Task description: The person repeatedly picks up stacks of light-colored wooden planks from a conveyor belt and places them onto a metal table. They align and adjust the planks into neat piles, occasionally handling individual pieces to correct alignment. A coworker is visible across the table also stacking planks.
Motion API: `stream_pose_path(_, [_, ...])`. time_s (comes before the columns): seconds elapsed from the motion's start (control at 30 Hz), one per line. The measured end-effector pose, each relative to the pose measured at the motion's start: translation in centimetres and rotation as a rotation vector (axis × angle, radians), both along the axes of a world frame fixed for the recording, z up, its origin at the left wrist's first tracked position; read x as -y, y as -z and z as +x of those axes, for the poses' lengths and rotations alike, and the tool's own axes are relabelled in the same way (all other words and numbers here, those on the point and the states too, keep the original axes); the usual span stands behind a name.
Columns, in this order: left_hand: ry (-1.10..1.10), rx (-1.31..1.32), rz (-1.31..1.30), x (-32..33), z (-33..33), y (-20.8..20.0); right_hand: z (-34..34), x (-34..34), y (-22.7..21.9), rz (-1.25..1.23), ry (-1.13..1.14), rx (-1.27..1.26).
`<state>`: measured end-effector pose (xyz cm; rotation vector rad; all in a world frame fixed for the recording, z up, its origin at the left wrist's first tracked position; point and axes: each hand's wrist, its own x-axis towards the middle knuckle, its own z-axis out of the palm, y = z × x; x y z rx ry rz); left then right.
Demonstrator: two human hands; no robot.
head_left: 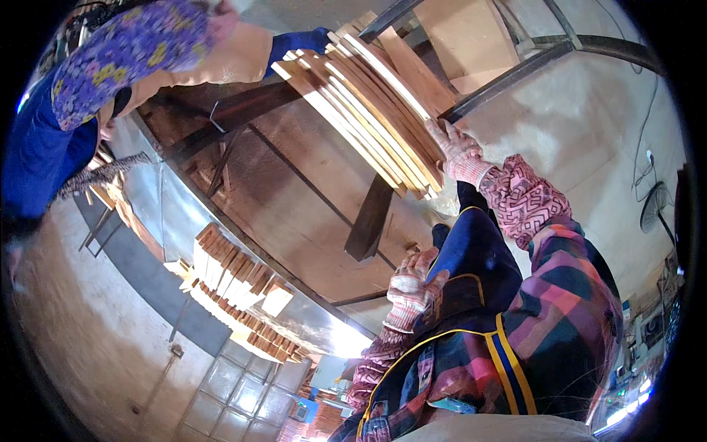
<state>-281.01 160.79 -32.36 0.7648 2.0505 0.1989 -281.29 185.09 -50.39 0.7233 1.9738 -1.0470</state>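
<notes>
A stack of long pale wooden strips (368, 110) lies slantwise across dark beams in the upper middle. My right hand (464, 156), in a light work glove, is at the near right end of the stack. Its fingers are stretched out and touch the ends of the strips. Lower down, my left hand (414, 286), also gloved, is just in front of my blue apron (471, 254). Its thumb stands away from the loosely bent fingers, and I see nothing between them.
On the left, a metal work surface (166, 199) curves past rows of short wood pieces (236, 272). Another person in a flowered purple garment (132, 55) leans in at upper left. Dark frame bars (508, 81) cross the upper right, and a fan (654, 206) stands far right.
</notes>
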Motion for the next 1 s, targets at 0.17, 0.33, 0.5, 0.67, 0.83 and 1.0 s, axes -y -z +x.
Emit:
stream_pose_path(0.17, [-0.021, -0.034, 0.017, 0.5, 0.3, -2.2, -1.3, 0.5, 0.0, 0.054, -0.030, -0.009])
stream_pose_path(0.33, [-0.055, -0.083, 0.018, 4.6, -0.1, -6.1, 0.7, 2.5, -0.9, 0.095, 0.294, -0.328])
stream_pose_path(0.5, [-0.157, -0.041, 0.123, 11.8, -0.7, -9.8, 2.0, 5.3, -3.3, -0.124, 0.968, -0.628])
stream_pose_path(0.67, [-0.199, -0.141, 0.182, 19.1, 1.3, -10.4, -1.2, 9.2, -11.5, -0.060, 0.899, -0.897])
stream_pose_path(0.83, [-0.371, -0.173, 0.197, 30.3, 5.2, -13.4, -4.4, 21.9, -21.7, -0.110, 0.557, -1.053])
stream_pose_path(1.0, [-0.644, -0.061, 0.075, 39.8, 7.1, -14.7, -6.2, 36.3, -26.0, -0.355, 0.327, -0.958])
